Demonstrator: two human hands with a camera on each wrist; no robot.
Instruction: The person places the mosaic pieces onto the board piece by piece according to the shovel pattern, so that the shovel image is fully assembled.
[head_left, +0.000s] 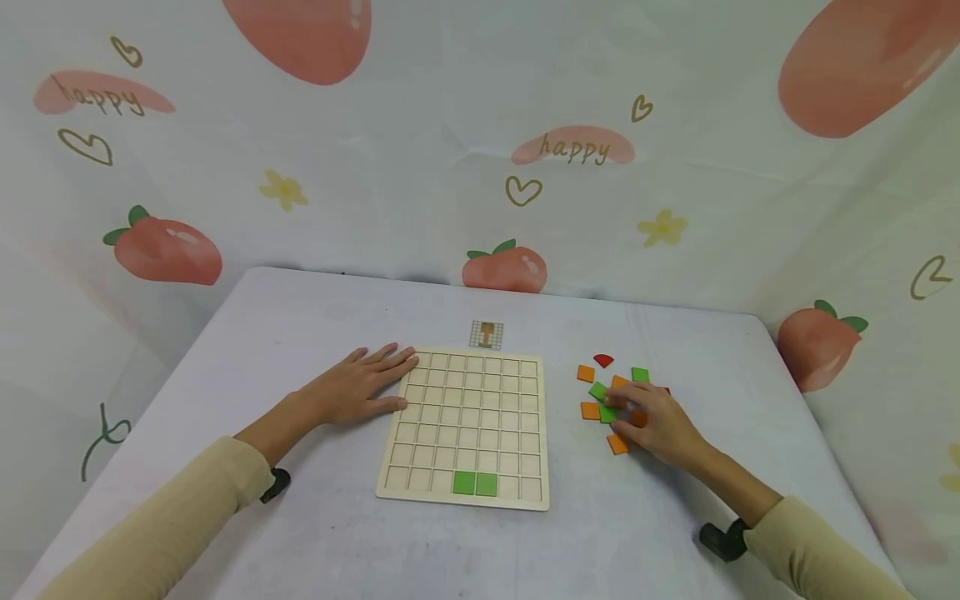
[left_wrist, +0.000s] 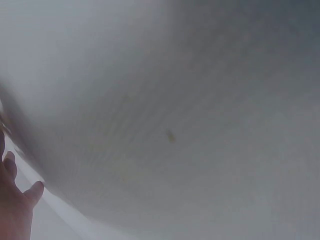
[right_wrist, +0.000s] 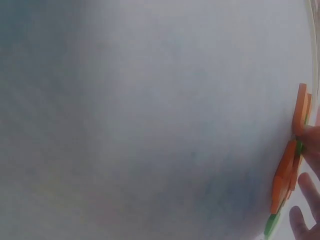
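Observation:
A pale wooden grid board [head_left: 442, 412] lies flat on the table. Two green square tiles [head_left: 464, 482] sit side by side in its nearest row. My left hand [head_left: 356, 387] rests at the board's upper left edge, fingers straight and spread; the left wrist view catches only part of this hand [left_wrist: 17, 200]. Right of the board, my right hand [head_left: 660, 421] reaches over loose tiles, thumb and index fingertip apart. Its index fingertip touches a slanted green tile [head_left: 597, 391]. Some tiles are hidden beneath the hand. Orange tiles [right_wrist: 284, 175] stand near the thumb in the right wrist view.
Around the right hand lie orange tiles [head_left: 586, 373], another green tile [head_left: 640, 374] and a red quarter-round piece [head_left: 603, 360]. A small printed grid picture [head_left: 487, 335] lies behind the board. The white table [head_left: 322, 533] meets a patterned cloth [head_left: 420, 167] at the back.

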